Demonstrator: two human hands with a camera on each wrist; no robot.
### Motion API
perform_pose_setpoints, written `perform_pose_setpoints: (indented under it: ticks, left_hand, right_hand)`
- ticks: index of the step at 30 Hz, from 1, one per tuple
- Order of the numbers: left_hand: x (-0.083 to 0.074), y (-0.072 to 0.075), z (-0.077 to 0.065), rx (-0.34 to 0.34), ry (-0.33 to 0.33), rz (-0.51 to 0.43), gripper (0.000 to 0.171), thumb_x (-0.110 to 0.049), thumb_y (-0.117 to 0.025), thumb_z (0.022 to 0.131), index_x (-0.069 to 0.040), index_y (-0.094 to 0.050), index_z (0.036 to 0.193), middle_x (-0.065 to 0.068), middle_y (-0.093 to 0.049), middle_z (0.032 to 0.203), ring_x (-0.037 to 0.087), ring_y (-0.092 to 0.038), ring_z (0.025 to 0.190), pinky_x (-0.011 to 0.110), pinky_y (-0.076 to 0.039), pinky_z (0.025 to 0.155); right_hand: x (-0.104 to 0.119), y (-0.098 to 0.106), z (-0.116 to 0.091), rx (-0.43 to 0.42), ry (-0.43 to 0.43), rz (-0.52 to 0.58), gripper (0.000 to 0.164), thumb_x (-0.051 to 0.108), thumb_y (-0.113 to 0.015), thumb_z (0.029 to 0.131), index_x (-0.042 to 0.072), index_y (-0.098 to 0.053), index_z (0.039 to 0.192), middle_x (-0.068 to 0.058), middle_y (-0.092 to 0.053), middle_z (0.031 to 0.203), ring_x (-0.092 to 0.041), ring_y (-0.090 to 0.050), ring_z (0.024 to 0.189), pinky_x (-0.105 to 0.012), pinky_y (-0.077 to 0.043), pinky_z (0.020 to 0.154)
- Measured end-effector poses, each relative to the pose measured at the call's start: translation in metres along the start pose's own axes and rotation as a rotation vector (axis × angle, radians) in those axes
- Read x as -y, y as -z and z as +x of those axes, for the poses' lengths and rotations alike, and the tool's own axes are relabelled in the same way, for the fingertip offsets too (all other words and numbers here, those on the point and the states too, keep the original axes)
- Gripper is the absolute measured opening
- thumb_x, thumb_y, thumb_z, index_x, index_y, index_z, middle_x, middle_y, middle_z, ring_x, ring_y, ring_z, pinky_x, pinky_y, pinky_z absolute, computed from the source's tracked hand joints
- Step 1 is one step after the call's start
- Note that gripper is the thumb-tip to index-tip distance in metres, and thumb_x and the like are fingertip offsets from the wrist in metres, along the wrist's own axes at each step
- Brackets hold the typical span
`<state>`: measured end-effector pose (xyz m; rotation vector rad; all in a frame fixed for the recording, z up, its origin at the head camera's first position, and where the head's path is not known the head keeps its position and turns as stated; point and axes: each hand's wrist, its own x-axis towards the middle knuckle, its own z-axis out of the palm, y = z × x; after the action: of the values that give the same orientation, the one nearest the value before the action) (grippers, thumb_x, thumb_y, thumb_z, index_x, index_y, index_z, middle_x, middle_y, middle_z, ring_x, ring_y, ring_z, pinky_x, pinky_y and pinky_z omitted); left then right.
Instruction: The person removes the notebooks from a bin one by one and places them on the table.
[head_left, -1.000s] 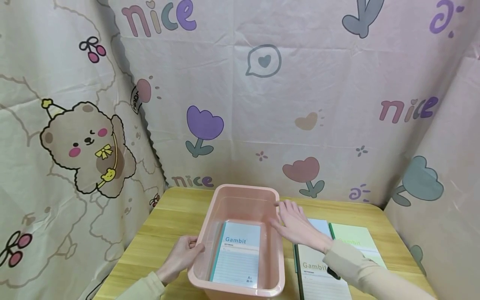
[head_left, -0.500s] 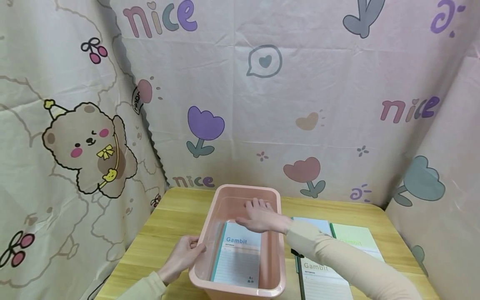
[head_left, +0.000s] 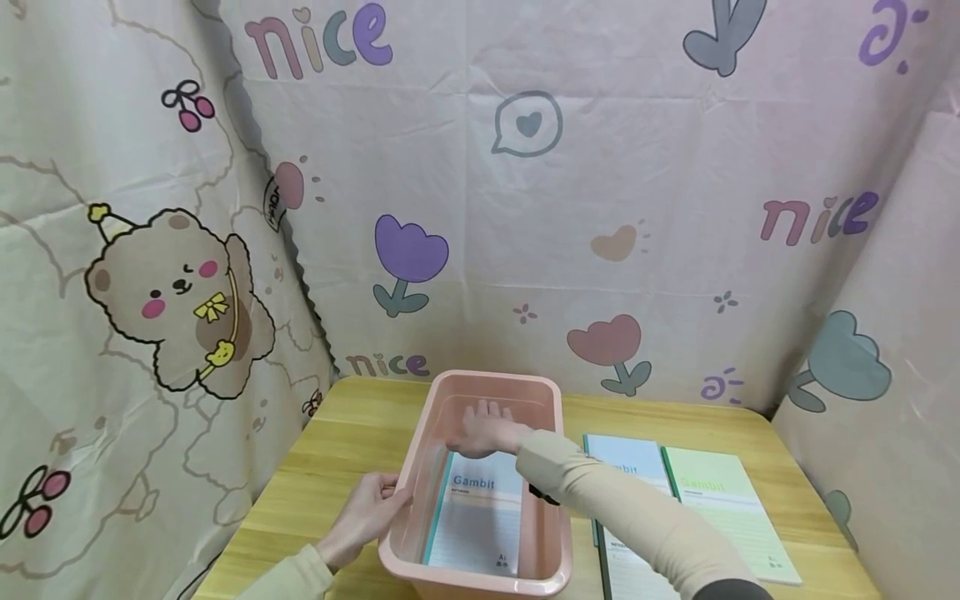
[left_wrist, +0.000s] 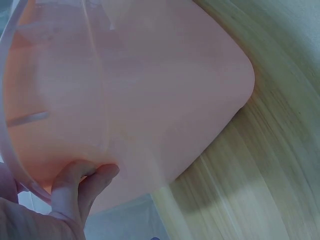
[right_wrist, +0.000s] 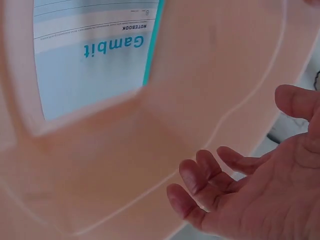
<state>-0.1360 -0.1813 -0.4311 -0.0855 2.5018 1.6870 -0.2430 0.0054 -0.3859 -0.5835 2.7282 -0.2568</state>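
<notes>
A pink plastic bin (head_left: 561, 533) stands on the table, with a light blue Gambit notebook (head_left: 476, 517) lying flat on its bottom. At the bin's left side, my left hand (head_left: 367, 510) grips the rim; in the left wrist view its fingers (left_wrist: 67, 192) bend under the rim against the outer wall. My right hand (head_left: 483, 432) hovers over the far part of the bin, its fingers spread and holding nothing. In the right wrist view that hand (right_wrist: 265, 185) is apart from the notebook, palm partly showing.
Right of the bin lie a blue notebook (head_left: 622, 450), a green notebook (head_left: 731, 508) and a dark-spined notebook (head_left: 630, 571), partly hidden by my right sleeve (head_left: 622, 508). A patterned cloth (head_left: 517, 208) hangs behind the wooden table (head_left: 330, 433).
My right hand has moved left from beside the bin's right rim to over its inside. The left hand stays on the rim, and the notebook in the bin has not moved.
</notes>
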Motion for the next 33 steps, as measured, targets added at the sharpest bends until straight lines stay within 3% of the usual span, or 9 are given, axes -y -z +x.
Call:
perform_pose_setpoints:
  ticks: [10,19,25,33]
  left_hand:
    - [0.003,0.000,-0.002,0.024,-0.029,-0.022,0.040,-0.006,-0.055,0.095,0.021,-0.056,0.124,0.034,-0.071,0.106,0.037,-0.074,0.091,0.041,-0.066,0.076]
    - [0.003,0.000,0.000,0.031,-0.026,-0.026,0.043,-0.006,-0.054,0.095,0.022,-0.053,0.127,0.035,-0.070,0.108,0.039,-0.074,0.094,0.042,-0.066,0.078]
    - [0.003,0.000,-0.001,0.024,-0.028,-0.021,0.041,-0.006,-0.054,0.094,0.022,-0.055,0.124,0.034,-0.071,0.107,0.038,-0.074,0.093,0.042,-0.066,0.078]
    - [0.002,0.000,-0.001,0.013,-0.016,-0.013,0.040,-0.006,-0.054,0.094,0.021,-0.057,0.123,0.034,-0.072,0.105,0.036,-0.075,0.092,0.041,-0.066,0.076]
  right_hand:
    - [-0.003,-0.041,0.041,-0.075,-0.071,0.009,0.073,0.051,-0.050,0.099,0.000,-0.039,0.150,-0.022,-0.037,0.158,-0.039,-0.034,0.147,-0.058,-0.028,0.125]
    - [0.004,-0.056,0.050,-0.066,-0.124,0.025,0.077,0.053,-0.048,0.099,0.003,-0.034,0.155,-0.021,-0.030,0.163,-0.037,-0.028,0.152,-0.054,-0.024,0.128]
    - [0.008,-0.065,0.055,-0.074,-0.160,0.009,0.075,0.053,-0.049,0.098,0.004,-0.037,0.152,-0.019,-0.033,0.161,-0.035,-0.032,0.149,-0.050,-0.029,0.126]
    - [-0.005,-0.089,0.073,-0.058,-0.176,0.057,0.083,0.057,-0.051,0.095,0.002,-0.032,0.154,-0.021,-0.029,0.162,-0.037,-0.027,0.151,-0.052,-0.023,0.128]
